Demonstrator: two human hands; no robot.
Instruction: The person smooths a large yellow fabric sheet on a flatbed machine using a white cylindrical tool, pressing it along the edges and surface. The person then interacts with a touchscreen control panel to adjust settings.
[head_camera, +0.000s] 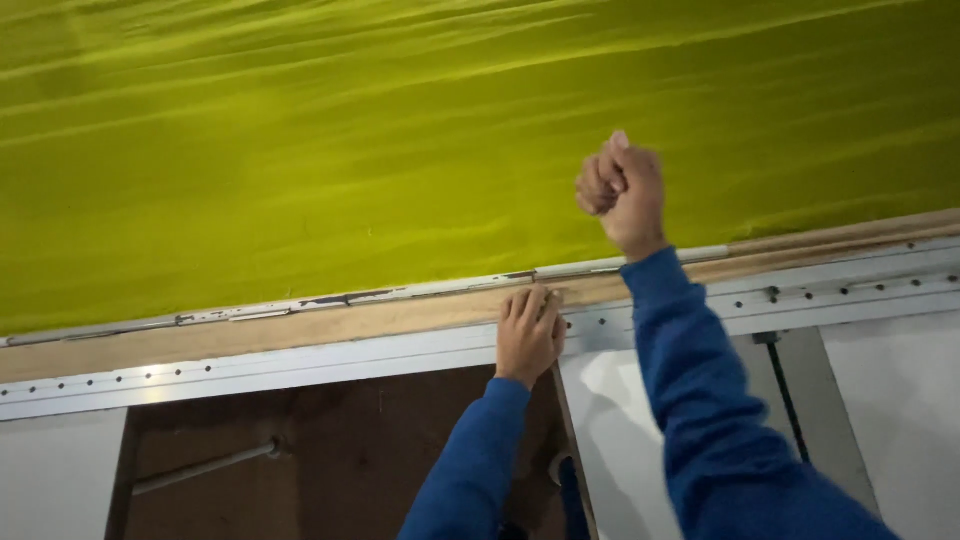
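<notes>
1. We are resting our left hand (528, 335) flat, fingers together and pointing away from us, on the wooden edge strip (300, 328) of the table. It is pressing down, not gripping; nothing is closed inside it.

2. Just under that palm, on the near side, the white metal rail (300, 360) with its row of small holes is running left to right, parallel to the strip.

3. Just beyond the left fingertips, a thin grey metal bar (400, 293) is lying along the near border of the cloth (300, 150), with the same long axis as the strip and rail.

4. We are holding our right hand (622, 188) raised over the cloth, up and to the right of the left hand and farther from us. It is curled into a tight fist with the thumb on top. We cannot tell whether it is pinching anything; no thread or fold is showing between the fingers.

5. The yellow-green cloth is lying spread beyond both hands, filling the far side, its shallow ripples running roughly along the table's length. Its near border is lying just past the left fingertips and just below the right wrist.

6. The left hand is the nearer one to the cloth's border; the right fist is hanging above the cloth's surface, apparently clear of it.
</notes>
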